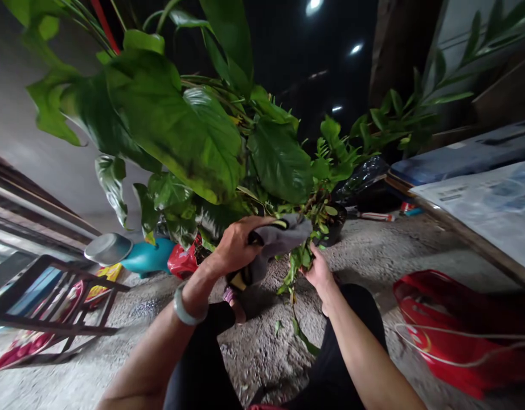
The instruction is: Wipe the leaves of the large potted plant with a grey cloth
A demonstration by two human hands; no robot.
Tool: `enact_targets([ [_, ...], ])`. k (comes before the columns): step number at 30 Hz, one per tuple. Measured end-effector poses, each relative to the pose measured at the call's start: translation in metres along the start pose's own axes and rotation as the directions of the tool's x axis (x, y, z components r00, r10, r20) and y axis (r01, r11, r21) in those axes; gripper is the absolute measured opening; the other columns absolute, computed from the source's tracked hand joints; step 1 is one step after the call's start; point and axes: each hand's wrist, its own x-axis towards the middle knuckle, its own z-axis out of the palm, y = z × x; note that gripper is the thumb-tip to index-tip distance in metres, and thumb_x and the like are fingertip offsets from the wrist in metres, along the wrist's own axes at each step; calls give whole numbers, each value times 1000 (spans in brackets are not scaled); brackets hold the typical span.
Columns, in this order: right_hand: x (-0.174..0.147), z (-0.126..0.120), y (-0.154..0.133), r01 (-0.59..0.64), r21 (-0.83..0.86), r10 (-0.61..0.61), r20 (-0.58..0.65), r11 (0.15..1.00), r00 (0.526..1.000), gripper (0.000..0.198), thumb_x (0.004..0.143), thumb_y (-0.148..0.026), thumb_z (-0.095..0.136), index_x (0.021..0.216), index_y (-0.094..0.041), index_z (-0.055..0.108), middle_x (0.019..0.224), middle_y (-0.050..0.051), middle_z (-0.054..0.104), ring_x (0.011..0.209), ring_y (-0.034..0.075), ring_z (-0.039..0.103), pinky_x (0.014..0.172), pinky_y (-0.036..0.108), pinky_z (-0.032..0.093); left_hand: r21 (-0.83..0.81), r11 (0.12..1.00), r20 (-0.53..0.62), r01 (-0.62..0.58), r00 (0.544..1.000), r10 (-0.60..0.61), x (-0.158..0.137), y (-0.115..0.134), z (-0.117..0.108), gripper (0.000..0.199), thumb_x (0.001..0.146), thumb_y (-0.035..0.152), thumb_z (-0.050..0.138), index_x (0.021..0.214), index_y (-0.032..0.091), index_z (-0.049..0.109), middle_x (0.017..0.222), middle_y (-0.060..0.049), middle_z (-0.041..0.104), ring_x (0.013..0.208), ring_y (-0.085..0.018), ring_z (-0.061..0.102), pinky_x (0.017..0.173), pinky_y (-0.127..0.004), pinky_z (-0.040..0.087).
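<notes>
My left hand [237,246] is closed around a grey cloth [282,236] with black and yellow edging, part of which hangs below the fingers. The cloth's far end reaches the leaves of a trailing plant [297,261]. On the right side of that plant, my right hand [318,269] has its fingers closed on a leafy stem; the fingertips are partly hidden by leaves. A dark pot [336,225] stands just behind. Large broad leaves [181,131] of a taller plant hang over and beyond both hands.
To the left are a wooden chair [61,307], a teal object [147,256], a metal bowl [109,249] and a red bag [183,259]. At right, a red bag [459,336] with white cord lies below a covered table [493,199]. The floor [266,353] is rough concrete.
</notes>
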Motion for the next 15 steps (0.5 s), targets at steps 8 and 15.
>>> enact_targets([
  [8,3,7,3,-8,8,7,37,1000,999,31,94,-55,62,96,-26,74,84,1,82,85,26,79,70,39,65,18,999,494,34,869,-38,-17,2,59,58,70,7,66,124,26,75,127,-7,77,120,-32,70,106,-47,56],
  [15,-1,4,-4,2,8,-2,49,1000,999,26,93,-50,66,97,-25,73,83,0,82,72,23,78,62,36,65,-127,992,233,2,972,28,-27,15,-8,65,76,2,58,136,23,67,137,-5,72,128,-23,67,113,-40,51],
])
